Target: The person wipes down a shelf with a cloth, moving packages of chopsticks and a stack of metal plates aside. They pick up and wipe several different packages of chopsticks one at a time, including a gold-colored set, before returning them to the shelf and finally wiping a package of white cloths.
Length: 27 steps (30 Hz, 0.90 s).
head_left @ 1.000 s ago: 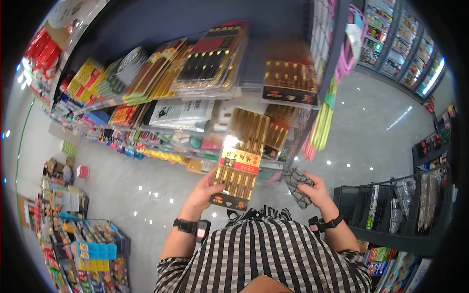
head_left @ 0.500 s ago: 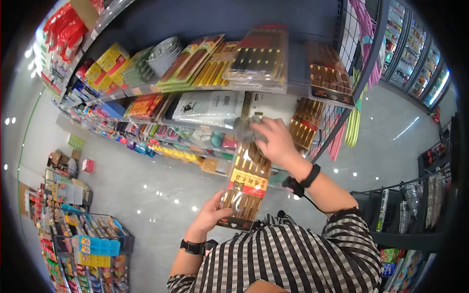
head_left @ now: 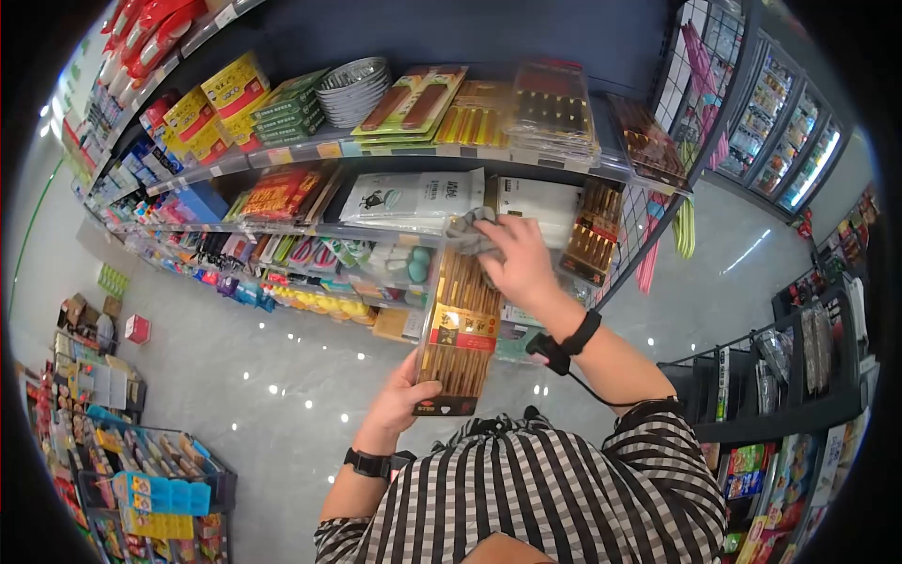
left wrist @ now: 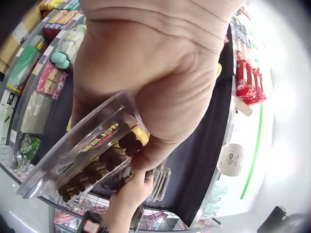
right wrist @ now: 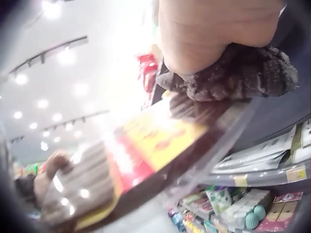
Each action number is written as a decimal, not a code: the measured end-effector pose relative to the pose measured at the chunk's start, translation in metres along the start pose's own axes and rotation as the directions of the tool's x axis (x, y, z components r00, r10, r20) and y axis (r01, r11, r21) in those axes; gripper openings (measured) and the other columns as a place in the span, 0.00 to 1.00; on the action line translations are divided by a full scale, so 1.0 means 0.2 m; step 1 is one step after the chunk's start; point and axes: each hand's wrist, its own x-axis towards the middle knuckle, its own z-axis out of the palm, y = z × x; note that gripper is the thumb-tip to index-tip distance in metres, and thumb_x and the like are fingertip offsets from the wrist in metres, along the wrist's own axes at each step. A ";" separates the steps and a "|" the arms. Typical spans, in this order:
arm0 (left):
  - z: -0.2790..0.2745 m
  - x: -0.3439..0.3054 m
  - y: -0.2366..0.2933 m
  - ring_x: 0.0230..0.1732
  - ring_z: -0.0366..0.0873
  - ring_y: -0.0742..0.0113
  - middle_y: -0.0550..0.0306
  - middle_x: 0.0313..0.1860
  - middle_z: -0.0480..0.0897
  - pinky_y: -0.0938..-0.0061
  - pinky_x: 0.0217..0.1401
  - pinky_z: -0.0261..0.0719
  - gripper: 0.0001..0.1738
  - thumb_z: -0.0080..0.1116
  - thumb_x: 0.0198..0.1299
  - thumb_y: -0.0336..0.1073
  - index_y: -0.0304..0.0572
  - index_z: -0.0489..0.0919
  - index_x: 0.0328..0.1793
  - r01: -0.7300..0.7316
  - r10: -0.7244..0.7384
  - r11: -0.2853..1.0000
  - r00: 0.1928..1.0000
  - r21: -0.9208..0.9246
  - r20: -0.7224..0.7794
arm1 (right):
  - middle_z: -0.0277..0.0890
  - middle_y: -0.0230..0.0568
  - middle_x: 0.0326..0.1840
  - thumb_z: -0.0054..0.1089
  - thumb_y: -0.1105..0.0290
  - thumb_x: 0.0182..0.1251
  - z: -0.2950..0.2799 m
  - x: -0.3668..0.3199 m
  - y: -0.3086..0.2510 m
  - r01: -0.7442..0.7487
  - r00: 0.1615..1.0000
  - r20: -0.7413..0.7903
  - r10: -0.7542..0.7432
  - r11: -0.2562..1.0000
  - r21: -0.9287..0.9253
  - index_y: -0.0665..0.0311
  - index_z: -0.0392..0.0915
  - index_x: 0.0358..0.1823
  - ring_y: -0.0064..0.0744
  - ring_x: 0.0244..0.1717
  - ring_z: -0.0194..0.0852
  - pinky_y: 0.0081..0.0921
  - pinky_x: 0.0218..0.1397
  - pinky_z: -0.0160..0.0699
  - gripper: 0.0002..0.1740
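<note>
My left hand (head_left: 399, 402) grips the lower end of a clear plastic pack of brown chopsticks (head_left: 455, 371), thumb on its front. The pack has a yellow and red label and stands tilted before the shelves. At its upper end my right hand (head_left: 521, 261) holds a crumpled dark grey patterned cloth (head_left: 467, 230) against the packaging. The left wrist view shows the pack's clear end (left wrist: 97, 145) under the left palm. In the right wrist view the bunched cloth (right wrist: 243, 75) lies beneath the right hand, overlapping the pack's top.
The upper shelf holds more chopstick packs (head_left: 554, 108), stacked foil bowls (head_left: 354, 89) and yellow boxes (head_left: 235, 83). White plastic packages (head_left: 409, 195) lie on the shelf below. A wire mesh side (head_left: 634, 249) bounds the shelves at right. Display racks (head_left: 155, 470) stand behind at left.
My right hand has brought the cloth from the right side up to the pack's upper end and stays there. The left hand keeps its grip on the pack. The head view has shifted.
</note>
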 end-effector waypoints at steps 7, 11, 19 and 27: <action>-0.38 0.09 -0.21 0.58 0.76 0.63 0.54 0.62 0.74 0.66 0.58 0.79 0.31 0.56 0.64 0.32 0.45 0.60 0.73 -0.082 0.019 0.917 0.987 -0.390 -0.161 | 0.70 0.44 0.54 0.68 0.65 0.43 0.17 -0.36 -0.49 0.098 0.968 0.208 -0.143 0.972 0.212 0.55 0.77 0.53 0.49 0.52 0.66 0.44 0.55 0.69 0.29; -0.30 0.07 -0.17 0.57 0.77 0.63 0.55 0.61 0.75 0.66 0.57 0.79 0.32 0.56 0.63 0.28 0.46 0.61 0.74 -0.119 0.111 0.900 0.993 -0.419 -0.044 | 0.70 0.40 0.55 0.70 0.64 0.42 0.07 -0.47 -0.46 0.186 0.897 0.353 -0.266 0.952 0.244 0.53 0.78 0.51 0.45 0.54 0.65 0.42 0.55 0.67 0.29; -0.31 0.16 -0.10 0.60 0.75 0.61 0.54 0.65 0.71 0.66 0.59 0.78 0.31 0.50 0.66 0.28 0.49 0.57 0.75 -0.183 0.124 0.877 0.980 -0.444 -0.159 | 0.71 0.39 0.51 0.67 0.69 0.39 -0.07 -0.34 -0.21 0.264 0.859 0.402 -0.319 0.946 0.187 0.52 0.79 0.49 0.45 0.51 0.68 0.39 0.53 0.71 0.28; -0.25 0.20 0.00 0.64 0.72 0.58 0.57 0.66 0.70 0.57 0.60 0.79 0.31 0.50 0.67 0.30 0.51 0.56 0.75 -0.187 0.153 0.897 0.981 -0.402 -0.116 | 0.73 0.43 0.51 0.66 0.70 0.42 -0.03 0.04 -0.33 0.091 0.994 0.046 -0.099 0.985 0.150 0.56 0.80 0.49 0.49 0.49 0.68 0.39 0.54 0.71 0.25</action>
